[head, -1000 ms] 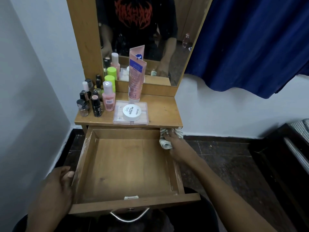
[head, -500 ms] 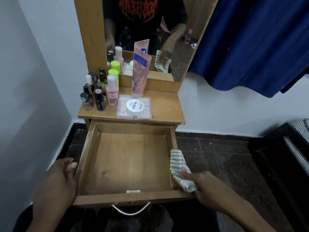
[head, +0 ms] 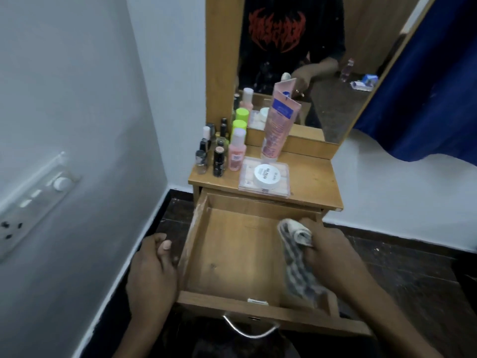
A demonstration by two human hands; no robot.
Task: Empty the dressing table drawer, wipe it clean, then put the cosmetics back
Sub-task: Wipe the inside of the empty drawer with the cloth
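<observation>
metal handle [head: 249, 332]: curved bar on the drawer front, nearest the camera, hanging over a dark lap.
drawer [head: 232, 254]: pulled well out of the dressing table, bare wood floor showing, pale scuffs along the left wall.
white catch [head: 258, 301]: small piece on the inner face of the front wall.
left hand [head: 152, 275]: against the outside of the drawer's left wall, thumb up near the rim. fingers look curled, but whether they grasp the wood i cannot tell.
right hand [head: 327, 257]: inside the drawer by the right wall, fingers clenched round the cloth.
cloth [head: 296, 267]: grey and white stripes, bunched at the top in the fist, the rest trailing down the right wall to the front corner. it hides that corner.
tabletop [head: 315, 187]: wood, above the drawer. all the cosmetics stand here, on its left half.
clear case [head: 282, 188]: flat, at the front edge.
white jar [head: 265, 178]: round, sitting on the clear case.
pink bottle [head: 235, 153]: white cap, left of the case.
nail polish bottles [head: 219, 164]: small dark cluster at the far left.
green-capped bottle [head: 238, 125]: behind the pink bottle.
pink tube [head: 278, 125]: standing on its cap, leaning back at the mirror.
mirror [head: 335, 112]: wood frame, reflecting a black shirt with red print.
floor [head: 400, 267]: dark tiles.
wall [head: 77, 99]: white, with a switch panel [head: 33, 200] at left.
curtain [head: 426, 86]: deep blue, upper right.
</observation>
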